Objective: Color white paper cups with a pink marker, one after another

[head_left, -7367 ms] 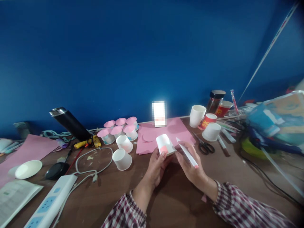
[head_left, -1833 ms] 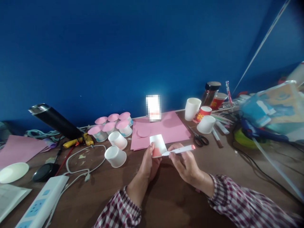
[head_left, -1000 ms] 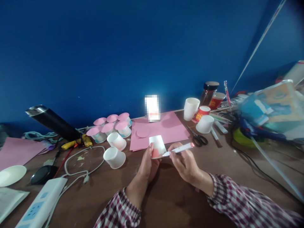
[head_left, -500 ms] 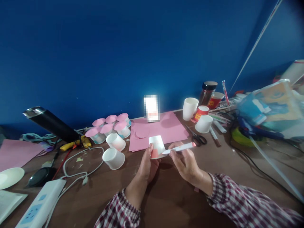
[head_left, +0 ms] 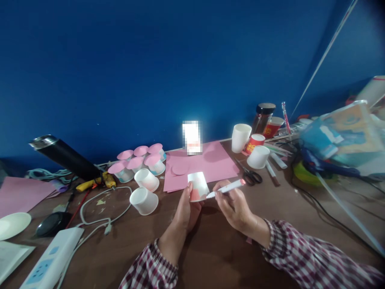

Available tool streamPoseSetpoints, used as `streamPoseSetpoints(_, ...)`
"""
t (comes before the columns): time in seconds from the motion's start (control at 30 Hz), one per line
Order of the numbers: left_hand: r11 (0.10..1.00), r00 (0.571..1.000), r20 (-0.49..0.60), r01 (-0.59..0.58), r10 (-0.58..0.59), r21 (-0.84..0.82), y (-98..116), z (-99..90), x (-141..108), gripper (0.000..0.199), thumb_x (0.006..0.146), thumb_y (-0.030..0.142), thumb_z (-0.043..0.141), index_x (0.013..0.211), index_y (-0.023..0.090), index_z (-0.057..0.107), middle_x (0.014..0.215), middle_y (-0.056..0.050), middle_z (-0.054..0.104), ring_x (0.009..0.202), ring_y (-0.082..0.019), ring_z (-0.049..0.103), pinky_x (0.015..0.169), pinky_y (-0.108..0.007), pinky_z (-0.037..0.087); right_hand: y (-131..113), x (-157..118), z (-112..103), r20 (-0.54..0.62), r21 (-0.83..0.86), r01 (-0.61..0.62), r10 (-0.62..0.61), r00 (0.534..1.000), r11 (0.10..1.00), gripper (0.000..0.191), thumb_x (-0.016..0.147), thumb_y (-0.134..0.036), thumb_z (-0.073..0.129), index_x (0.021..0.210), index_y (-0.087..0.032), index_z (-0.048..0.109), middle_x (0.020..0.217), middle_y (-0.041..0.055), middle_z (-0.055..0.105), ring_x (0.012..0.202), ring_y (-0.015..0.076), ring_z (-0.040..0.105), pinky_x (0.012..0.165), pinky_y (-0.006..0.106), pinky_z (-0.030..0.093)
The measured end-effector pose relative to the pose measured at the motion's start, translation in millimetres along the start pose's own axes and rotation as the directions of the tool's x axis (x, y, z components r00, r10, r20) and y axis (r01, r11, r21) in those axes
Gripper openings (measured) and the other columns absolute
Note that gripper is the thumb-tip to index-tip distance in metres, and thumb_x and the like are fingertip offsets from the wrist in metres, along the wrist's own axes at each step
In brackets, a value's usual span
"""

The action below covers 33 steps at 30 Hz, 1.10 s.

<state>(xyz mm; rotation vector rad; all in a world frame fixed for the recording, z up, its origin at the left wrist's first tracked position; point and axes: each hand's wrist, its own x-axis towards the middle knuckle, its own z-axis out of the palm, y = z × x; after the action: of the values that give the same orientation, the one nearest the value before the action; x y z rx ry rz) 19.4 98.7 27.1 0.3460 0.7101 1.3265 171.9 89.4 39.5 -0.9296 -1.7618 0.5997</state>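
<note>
Cup (head_left: 199,185) in left grip (head_left: 184,210), marker (head_left: 228,187) perhaps touching

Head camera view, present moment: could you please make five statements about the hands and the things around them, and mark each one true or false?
1. The left hand holds a partly pink-coloured paper cup. True.
2. The right hand holds a white marker, its tip directed away from the paper cup. False: the tip points toward it.
3. Six cups topped with pink discs stand left of the pink paper. True.
4. The scissors lie on the pink paper. False: they lie to its right, on the brown table.
5. The black thermos flask is tilted. True.
</note>
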Motion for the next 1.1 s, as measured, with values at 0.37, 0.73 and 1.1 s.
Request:
streamPoseSetpoints(0.37,1.000,0.998,0.050,0.025,-0.025,-0.006,-1.1,-4.1,2.6,0.032,0.082,0.038,0.073,0.098,0.011,0.070,0.090,-0.006,0.074,0.079,-0.017,0.067,0.077,-0.029,0.052,3.8,-3.7,1.6,-0.060,0.023,-0.058,0.059,0.996,0.998,0.010,0.101,-0.022,0.048,0.095,-0.021,0.056,0.075,-0.0005,0.059,0.063,0.0126,0.054,0.060,0.024,0.043)
streamPoseSetpoints(0.73,0.998,0.999,0.043,0.019,-0.016,-0.059,0.8,-0.2,1.2,0.028,0.079,0.037,0.076,0.090,0.012,0.069,0.081,-0.003,0.071,0.072,-0.014,0.064,0.071,-0.026,0.052,2.8,-0.2,2.4,-0.047,0.041,-0.050,0.052,0.998,0.998,0.012,0.099,-0.021,0.047,0.090,-0.020,0.055,0.069,-0.0017,0.056,0.059,0.0120,0.051,0.057,0.024,0.041)
streamPoseSetpoints(1.1,1.000,0.993,0.114,0.029,-0.029,0.008,0.1,-4.0,1.4,0.037,0.086,0.045,0.067,0.102,0.011,0.069,0.092,-0.009,0.073,0.081,-0.020,0.067,0.082,-0.034,0.054,1.8,-0.2,2.1,-0.091,0.065,-0.104,0.109,0.990,0.993,0.015,0.101,-0.026,0.047,0.092,-0.020,0.057,0.070,-0.0006,0.057,0.059,0.0127,0.053,0.056,0.024,0.043)
